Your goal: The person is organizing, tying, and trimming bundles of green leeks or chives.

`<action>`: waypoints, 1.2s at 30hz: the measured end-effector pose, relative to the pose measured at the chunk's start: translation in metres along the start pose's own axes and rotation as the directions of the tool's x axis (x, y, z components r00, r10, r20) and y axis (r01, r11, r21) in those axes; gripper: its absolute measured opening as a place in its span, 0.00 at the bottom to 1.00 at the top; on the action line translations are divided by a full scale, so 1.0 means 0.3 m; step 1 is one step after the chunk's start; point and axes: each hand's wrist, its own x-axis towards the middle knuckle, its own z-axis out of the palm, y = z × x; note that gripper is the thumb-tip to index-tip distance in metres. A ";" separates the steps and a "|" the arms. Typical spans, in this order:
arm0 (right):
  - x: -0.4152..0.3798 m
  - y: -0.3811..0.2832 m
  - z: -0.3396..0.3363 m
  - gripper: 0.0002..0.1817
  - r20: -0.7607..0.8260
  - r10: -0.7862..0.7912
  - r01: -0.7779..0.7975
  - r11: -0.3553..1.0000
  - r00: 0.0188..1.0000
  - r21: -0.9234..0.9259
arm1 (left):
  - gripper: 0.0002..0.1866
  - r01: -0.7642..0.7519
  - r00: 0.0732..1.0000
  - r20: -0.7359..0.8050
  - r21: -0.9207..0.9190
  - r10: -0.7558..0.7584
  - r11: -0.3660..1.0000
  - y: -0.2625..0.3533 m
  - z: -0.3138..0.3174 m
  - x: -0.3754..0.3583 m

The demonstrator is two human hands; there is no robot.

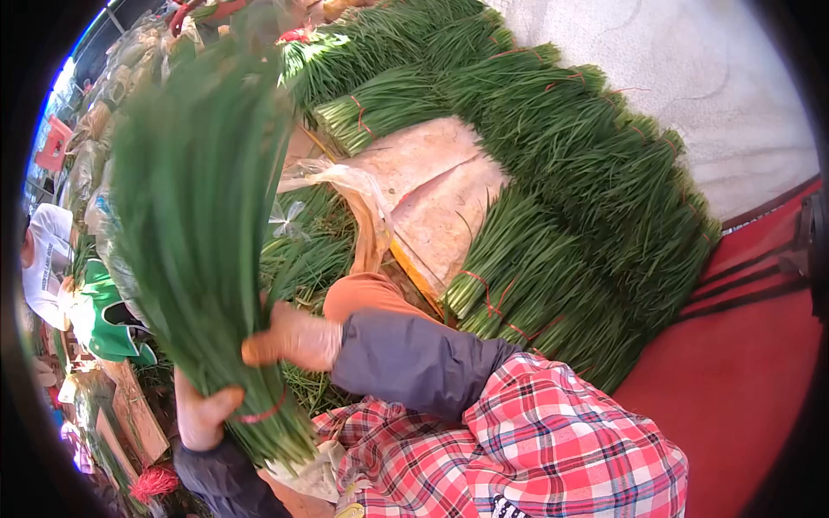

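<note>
A large bunch of long green leafy stalks [194, 216] stands nearly upright in both hands, its leaf tips blurred at the top left. My left hand [205, 410] is closed around its lower part, near a red tie. Higher up on the right side of the bunch, my right hand [298, 337] grips the stalks, with the thumb in front and some fingers hidden. Pale stalk ends point down toward the red checked cloth [570, 440] over my lap. Loose green stalks [302, 259] lie behind the held bunch.
Tied green bunches [587, 173] lie in a curved row beside a pale, dirt-speckled sheet [440, 198]. White fabric [673, 86] and a red surface [734, 371] border them. A person in white [47, 259] is at far left, above red strings [154, 483].
</note>
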 end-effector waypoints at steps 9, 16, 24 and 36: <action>0.086 -0.567 -0.333 0.33 -0.431 -0.331 0.298 0.943 0.839 -0.144 | 0.38 -0.442 0.864 -0.010 0.466 0.504 0.767 0.195 0.138 0.298; -0.196 -0.719 -0.931 0.23 -0.805 -0.392 0.202 0.920 0.445 -0.336 | 0.36 0.185 0.974 -0.164 0.178 -0.156 0.967 -0.233 -0.058 0.267; -0.629 -0.183 -1.517 0.52 -0.718 -0.598 -0.841 0.541 -0.355 -0.035 | 0.34 0.554 0.807 -0.249 0.008 -0.535 0.832 -0.613 -0.123 0.172; -0.845 -0.215 -1.644 0.41 -0.789 -0.487 -0.777 0.629 -0.375 -0.020 | 0.33 0.522 0.794 -0.300 -0.111 -0.529 0.846 -0.707 -0.162 0.018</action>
